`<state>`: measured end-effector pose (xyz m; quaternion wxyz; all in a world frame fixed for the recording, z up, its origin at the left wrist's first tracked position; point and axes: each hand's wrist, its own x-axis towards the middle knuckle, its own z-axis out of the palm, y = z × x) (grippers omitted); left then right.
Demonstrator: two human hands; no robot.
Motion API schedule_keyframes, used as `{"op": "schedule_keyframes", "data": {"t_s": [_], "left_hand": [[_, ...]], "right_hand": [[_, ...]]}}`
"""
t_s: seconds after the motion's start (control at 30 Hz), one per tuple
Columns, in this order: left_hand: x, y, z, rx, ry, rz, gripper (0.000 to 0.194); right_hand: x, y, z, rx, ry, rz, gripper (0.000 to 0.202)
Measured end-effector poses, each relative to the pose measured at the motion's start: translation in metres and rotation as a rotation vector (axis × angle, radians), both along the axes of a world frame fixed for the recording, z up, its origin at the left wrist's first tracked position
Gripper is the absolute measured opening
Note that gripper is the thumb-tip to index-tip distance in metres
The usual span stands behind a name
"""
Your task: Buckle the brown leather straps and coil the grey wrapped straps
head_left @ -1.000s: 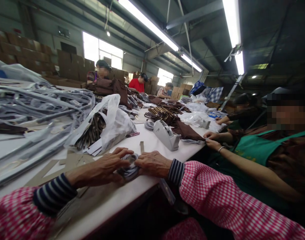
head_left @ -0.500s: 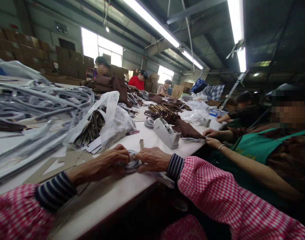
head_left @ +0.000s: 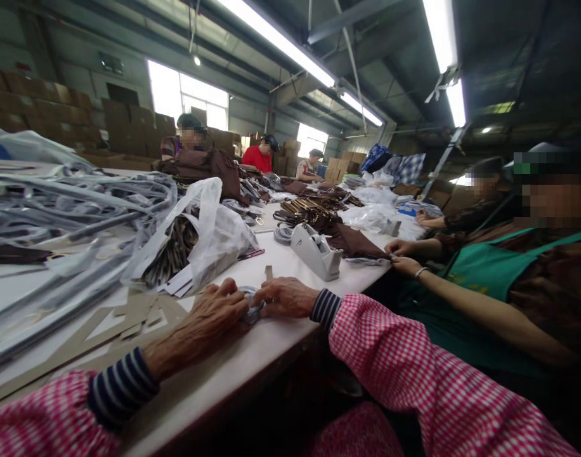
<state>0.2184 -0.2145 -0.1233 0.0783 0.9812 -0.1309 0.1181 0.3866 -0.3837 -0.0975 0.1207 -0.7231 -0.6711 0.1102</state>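
Observation:
Near the table's front edge, my left hand (head_left: 220, 308) bends over a grey, plastic-wrapped coiled strap (head_left: 253, 312), its fingers closed on the coil's left side. My right hand (head_left: 287, 297) pinches the same coil from the right with thumb and fingers. Much of the coil is hidden beneath both hands. Just behind them a small beige tab (head_left: 268, 273) stands up. Beyond my right hand sits a white tape dispenser (head_left: 314, 252), with another grey coil (head_left: 283, 235) beside it.
Flat grey-beige card strips (head_left: 76, 346) lie left of my left hand. Behind them stands a white plastic bag (head_left: 224, 238) of strips. Long plastic-wrapped straps (head_left: 76, 197) heap at the left. On the right a co-worker in a green apron (head_left: 485, 273) handles brown fabric (head_left: 357, 242).
My left hand has turned further over the coil, covering more of it. The strap end that stuck out past the table edge under my right wrist no longer shows. The view has shifted slightly.

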Motion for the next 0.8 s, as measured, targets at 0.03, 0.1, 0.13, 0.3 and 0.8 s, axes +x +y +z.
{"op": "schedule_keyframes", "data": {"t_s": [0.03,0.1,0.13,0.3,0.8], "left_hand": [[0.001,0.0,0.0,-0.013,-0.006,-0.005,0.02],[0.002,0.0,0.002,-0.043,-0.025,-0.002,0.02],[0.002,0.001,0.003,-0.053,-0.027,0.001,0.021],[0.009,0.004,0.001,-0.075,0.009,0.025,0.028],[0.015,0.024,-0.025,-0.172,-0.134,-0.081,0.036]], "right_hand": [[0.002,-0.003,0.001,0.007,0.108,-0.008,0.029],[0.008,-0.012,0.003,0.043,0.334,-0.055,0.041],[0.011,-0.017,0.004,0.064,0.411,-0.092,0.044],[0.015,-0.041,0.007,0.016,0.313,-0.176,0.023],[-0.019,0.01,-0.004,0.181,0.159,-0.039,0.01]]}}
